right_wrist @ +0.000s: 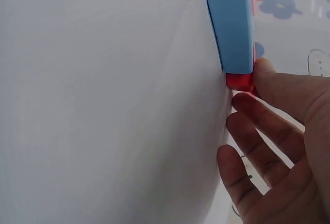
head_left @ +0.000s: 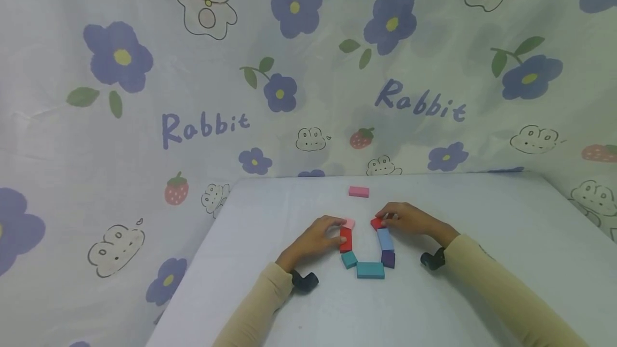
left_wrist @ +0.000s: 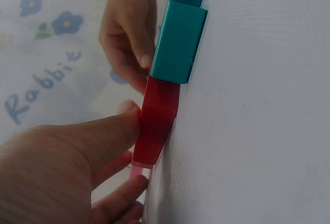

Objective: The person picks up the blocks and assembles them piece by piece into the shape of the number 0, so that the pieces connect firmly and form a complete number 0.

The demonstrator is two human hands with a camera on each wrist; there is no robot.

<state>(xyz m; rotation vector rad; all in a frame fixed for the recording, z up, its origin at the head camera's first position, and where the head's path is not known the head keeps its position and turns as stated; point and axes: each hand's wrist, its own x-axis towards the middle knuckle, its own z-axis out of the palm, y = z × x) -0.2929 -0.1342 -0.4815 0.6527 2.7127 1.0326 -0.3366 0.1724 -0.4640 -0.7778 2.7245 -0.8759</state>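
Note:
My left hand rests at the far end of the left row. Its thumb touches the side of a red block, and its fingertips reach a pale pink block just beyond. Across from it, my right hand pinches a smaller red block between thumb and forefinger, its other fingers spread in the right wrist view. That block lies at the far end of a light blue block. A purple block, a long teal block and a small teal block continue the U-shaped line.
A separate pink block lies farther back on the white table. Behind the table hangs a curtain printed with flowers and rabbits. Dark wrist devices show at the left cuff and the right cuff.

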